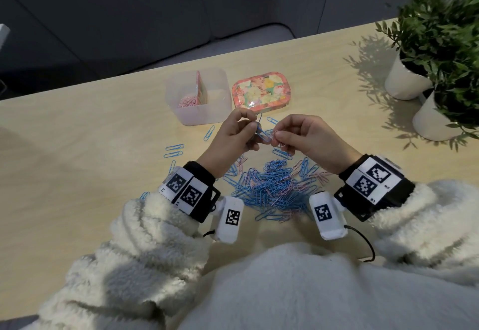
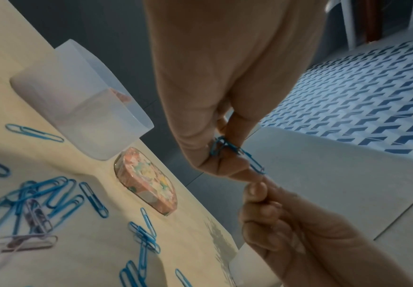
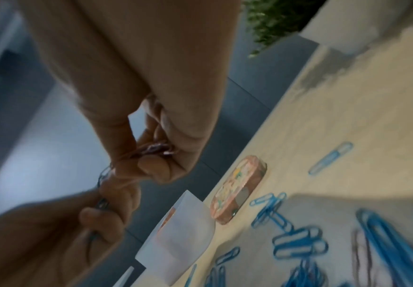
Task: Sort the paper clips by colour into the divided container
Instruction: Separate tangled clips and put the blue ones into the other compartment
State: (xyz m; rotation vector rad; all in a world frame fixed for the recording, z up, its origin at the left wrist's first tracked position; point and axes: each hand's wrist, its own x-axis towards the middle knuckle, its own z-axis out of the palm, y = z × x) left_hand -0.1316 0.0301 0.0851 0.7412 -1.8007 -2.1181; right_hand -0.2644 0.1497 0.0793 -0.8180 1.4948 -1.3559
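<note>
Nearest the person, by the desk's [image 1: 77, 122] near edge, lies the main heap of paper clips [image 1: 274, 187], mostly blue with pink ones mixed through it. It looks large, so by this reckoning most of the sorting is left to do. A few stray blue clips [image 1: 174, 150] sit apart toward the left of the heap.

Above the heap both hands are raised off the desk and meet fingertip to fingertip. The left hand [image 1: 233, 135] pinches linked blue clips [image 2: 239, 153] between thumb and fingers. The right hand [image 1: 305, 138] pinches a small bunch of pink clips [image 3: 155, 149], its other fingers curled in. The two bunches seem hooked together, and the person appears to be pulling them apart; whether they have come free cannot be told.

Farther off, toward the desk's far edge, stands the translucent divided container [image 1: 202, 116]. Its left compartment holds a small pile of pink clips [image 1: 187, 101]; the right compartment looks empty, so no blue seems sorted yet. Just right of it lies a floral tin [image 1: 261, 90].
</note>
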